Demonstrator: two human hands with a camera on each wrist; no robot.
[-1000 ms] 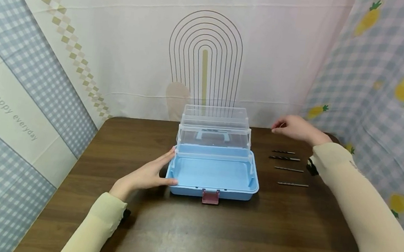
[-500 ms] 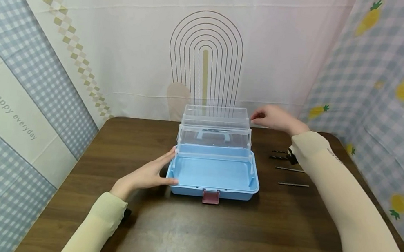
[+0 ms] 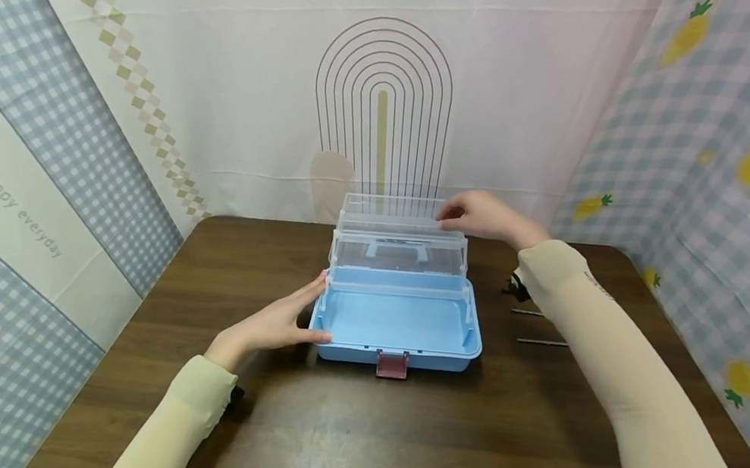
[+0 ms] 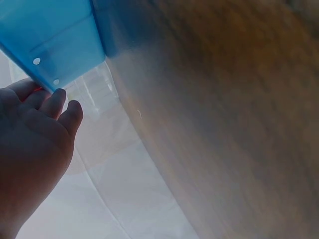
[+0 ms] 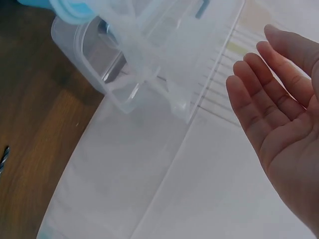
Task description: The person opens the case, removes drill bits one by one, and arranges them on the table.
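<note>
An opened light-blue toolbox [image 3: 400,320] with clear raised trays [image 3: 352,251] stands at the table's middle. My left hand [image 3: 276,323] holds its left side, thumb on the front left rim and fingers along the outer wall. In the left wrist view, the fingertips [image 4: 59,97] meet the box's edge. My right hand [image 3: 480,213] is at the upper right of the trays, fingers loosely bent. I see nothing between its fingers in the right wrist view; whether it touches the clear plastic cannot be told. Small dark pieces [image 3: 393,240] show through a tray, too small to identify.
To the right of the box lie drill bits [image 3: 542,342] on the dark wooden table [image 3: 353,445]; my right sleeve [image 3: 634,383] covers some. A pink latch [image 3: 392,365] hangs at the box's front. A patterned cloth [image 3: 252,99] hangs behind the table.
My right hand has moved left from above the drill bits to the upper right of the clear trays. My left hand and the toolbox stay where they were.
</note>
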